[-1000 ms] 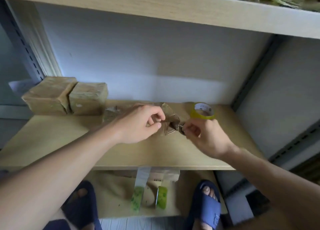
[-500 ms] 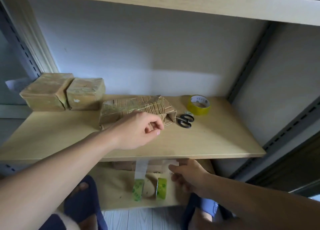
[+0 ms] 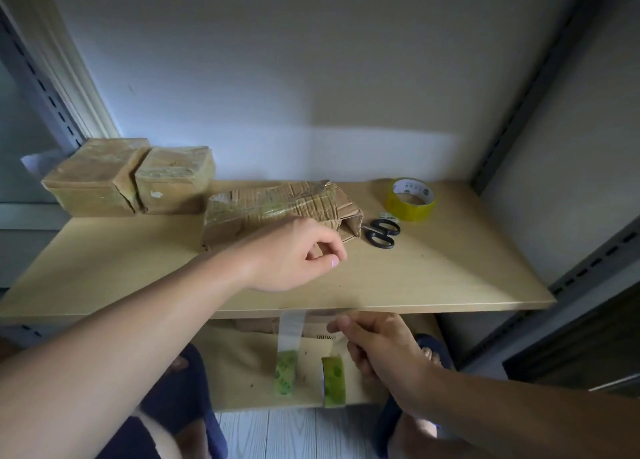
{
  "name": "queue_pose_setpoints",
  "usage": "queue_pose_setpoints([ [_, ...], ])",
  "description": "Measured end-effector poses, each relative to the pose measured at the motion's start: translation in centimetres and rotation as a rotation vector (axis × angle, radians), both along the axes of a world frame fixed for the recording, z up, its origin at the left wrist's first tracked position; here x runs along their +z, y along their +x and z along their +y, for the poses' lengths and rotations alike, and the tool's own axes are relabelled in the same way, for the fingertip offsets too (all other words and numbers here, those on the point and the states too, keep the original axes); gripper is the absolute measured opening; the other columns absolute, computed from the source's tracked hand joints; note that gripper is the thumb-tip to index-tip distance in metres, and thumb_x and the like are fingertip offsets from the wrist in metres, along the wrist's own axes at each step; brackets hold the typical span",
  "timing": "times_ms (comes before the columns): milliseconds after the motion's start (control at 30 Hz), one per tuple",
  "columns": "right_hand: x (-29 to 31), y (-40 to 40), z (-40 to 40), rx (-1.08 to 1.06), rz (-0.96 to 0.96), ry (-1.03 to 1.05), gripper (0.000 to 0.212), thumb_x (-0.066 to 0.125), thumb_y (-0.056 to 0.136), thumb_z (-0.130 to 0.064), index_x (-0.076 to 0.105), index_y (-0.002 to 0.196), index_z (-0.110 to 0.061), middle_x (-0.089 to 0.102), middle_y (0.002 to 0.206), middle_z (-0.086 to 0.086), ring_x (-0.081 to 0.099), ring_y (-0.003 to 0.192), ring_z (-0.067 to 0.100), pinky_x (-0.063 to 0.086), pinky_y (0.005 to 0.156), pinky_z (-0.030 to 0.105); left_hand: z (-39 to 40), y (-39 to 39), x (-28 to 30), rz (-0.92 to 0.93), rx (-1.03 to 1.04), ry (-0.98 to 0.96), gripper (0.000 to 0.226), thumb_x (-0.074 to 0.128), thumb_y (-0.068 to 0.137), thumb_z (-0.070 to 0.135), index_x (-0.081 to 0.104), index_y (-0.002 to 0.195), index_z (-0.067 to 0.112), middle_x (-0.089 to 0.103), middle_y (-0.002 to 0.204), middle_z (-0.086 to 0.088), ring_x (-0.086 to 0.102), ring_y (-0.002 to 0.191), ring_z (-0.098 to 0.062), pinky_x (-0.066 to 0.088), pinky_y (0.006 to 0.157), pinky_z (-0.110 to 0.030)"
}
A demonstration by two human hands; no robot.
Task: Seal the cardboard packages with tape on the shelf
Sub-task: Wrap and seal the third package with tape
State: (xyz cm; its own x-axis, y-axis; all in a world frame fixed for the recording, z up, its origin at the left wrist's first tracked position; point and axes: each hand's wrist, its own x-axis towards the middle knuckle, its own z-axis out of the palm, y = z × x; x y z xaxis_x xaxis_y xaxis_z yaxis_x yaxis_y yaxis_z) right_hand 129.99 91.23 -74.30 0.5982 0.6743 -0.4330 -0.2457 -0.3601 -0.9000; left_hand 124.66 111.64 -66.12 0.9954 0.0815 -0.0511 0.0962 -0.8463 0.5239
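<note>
At frame centre the left hand [image 3: 294, 254], fingers loosely curled and grasping nothing, rests against the crumpled cardboard package [image 3: 277, 209] on the shelf [image 3: 450, 271]. Lower right, the right hand [image 3: 377, 347] pinches a tape strip [image 3: 333, 375] hanging from the shelf edge. Judged next: peel it free and press it over the package's open end.

A yellow tape roll [image 3: 410, 199] is sitting beside black scissors [image 3: 382, 234]; brown packages [image 3: 273, 212] are lying on the tan shelf [image 3: 433, 278].

Crumpled taped package [image 3: 277, 209] on shelf [image 3: 433, 278]
</note>
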Motion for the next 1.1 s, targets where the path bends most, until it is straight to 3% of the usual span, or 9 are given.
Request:
queue_pose_setpoints([
  [100, 2.6, -1.0, -0.5, 0.096, -0.063, 0.139, 0.023, 0.061, 0.102, -0.019, 0.079, 0.092, -0.01, 0.044, 0.052, 0.006, 0.035, 0.041, 0.011, 0.03, 0.041, 0.018, 0.8, -0.1, 0.0, -0.02, 0.05, -0.058, 0.016, 0.06, 0.1, 0.032, 0.073, 0.109, 0.034, 0.075, 0.099, 0.019, 0.067, 0.085, 0.006, 0.054, 0.077, -0.022],
  [200, 6.2, -1.1, -0.6, 0.195, -0.154, 0.265, 0.017, 0.066, 0.096, -0.028, 0.078, 0.095, -0.016, 0.044, 0.047, 0.003, 0.034, 0.04, 0.01, 0.029, 0.04, 0.017, 1.2, -0.4, 0.4, -0.02, 0.065, -0.238, 0.022, 0.054, 0.104, 0.035, 0.073, 0.108, 0.025, 0.076, 0.098, 0.012, 0.071, 0.079, -0.007, 0.054, 0.071, -0.027],
  [300, 9.1, -0.5, -0.7, 0.293, -0.215, 0.311, 0.012, 0.074, 0.092, -0.026, 0.077, 0.103, -0.023, 0.045, 0.045, 0.0, 0.032, 0.037, 0.011, 0.03, 0.04, 0.017, 1.1, -0.9, 1.4, 0.113, 0.13, -0.526, 0.057, 0.035, 0.1, 0.059, 0.073, 0.112, 0.019, 0.077, 0.103, 0.004, 0.07, 0.091, -0.022, 0.049, 0.075, -0.029],
  [400, 10.9, -0.3, -1.0, 0.38, -0.276, 0.308, 0.02, 0.069, 0.087, -0.021, 0.078, 0.103, -0.028, 0.054, 0.051, 0.011, 0.036, 0.035, 0.009, 0.03, 0.041, 0.013, 1.0, -1.5, 2.5, 0.345, 0.002, -0.837, 0.086, 0.019, 0.096, 0.072, 0.069, 0.121, 0.007, 0.074, 0.099, -0.002, 0.063, 0.086, -0.017, 0.042, 0.081, -0.036],
  [500, 11.4, -0.2, -1.1, 0.472, -0.292, 0.277, 0.02, 0.071, 0.093, -0.008, 0.076, 0.106, -0.021, 0.058, 0.052, -0.005, 0.038, 0.035, 0.006, 0.031, 0.042, 0.013, 0.3, -1.9, 3.3, 0.343, -0.135, -1.015, 0.074, 0.041, 0.095, 0.062, 0.065, 0.124, -0.002, 0.071, 0.09, -0.002, 0.061, 0.081, -0.013, 0.044, 0.078, -0.03],
  [633, 10.9, -0.2, -1.0, 0.47, -0.277, 0.226, 0.02, 0.069, 0.092, -0.01, 0.077, 0.105, -0.023, 0.046, 0.045, -0.009, 0.037, 0.037, 0.006, 0.033, 0.044, 0.015, -0.5, -2.1, 4.2, 0.273, -0.176, -0.892, 0.041, 0.063, 0.099, 0.025, 0.063, 0.114, -0.013, 0.063, 0.076, -0.01, 0.06, 0.068, -0.016, 0.05, 0.07, -0.027],
  [800, 10.5, 0.3, -1.3, 0.449, -0.277, 0.166, 0.019, 0.071, 0.093, -0.013, 0.076, 0.105, -0.027, 0.046, 0.046, -0.004, 0.038, 0.039, 0.011, 0.034, 0.045, 0.019, 0.3, -2.2, 5.2, 0.233, -0.075, -0.867, 0.02, 0.077, 0.088, 0.013, 0.072, 0.101, -0.002, 0.066, 0.08, -0.011, 0.062, 0.074, -0.018, 0.054, 0.072, -0.029],
  [967, 10.4, 0.7, -1.4, 0.442, -0.24, 0.15, 0.018, 0.071, 0.095, -0.013, 0.075, 0.106, -0.027, 0.05, 0.046, -0.002, 0.037, 0.036, 0.007, 0.033, 0.043, 0.015, 0.0, -2.1, 5.8, 0.166, -0.106, -0.704, 0.032, 0.086, 0.075, 0.003, 0.074, 0.105, 0.009, 0.067, 0.084, -0.002, 0.061, 0.079, -0.017, 0.053, 0.073, -0.025],
  [1100, 10.2, 1.1, -1.3, 0.405, -0.215, 0.172, 0.018, 0.074, 0.089, -0.021, 0.075, 0.105, -0.03, 0.049, 0.045, 0.001, 0.034, 0.034, 0.008, 0.032, 0.041, 0.015, -0.9, -1.6, 5.7, 0.015, -0.072, -0.552, 0.018, 0.082, 0.083, 0.004, 0.076, 0.099, 0.01, 0.073, 0.086, -0.008, 0.066, 0.079, -0.022, 0.055, 0.073, -0.025],
])
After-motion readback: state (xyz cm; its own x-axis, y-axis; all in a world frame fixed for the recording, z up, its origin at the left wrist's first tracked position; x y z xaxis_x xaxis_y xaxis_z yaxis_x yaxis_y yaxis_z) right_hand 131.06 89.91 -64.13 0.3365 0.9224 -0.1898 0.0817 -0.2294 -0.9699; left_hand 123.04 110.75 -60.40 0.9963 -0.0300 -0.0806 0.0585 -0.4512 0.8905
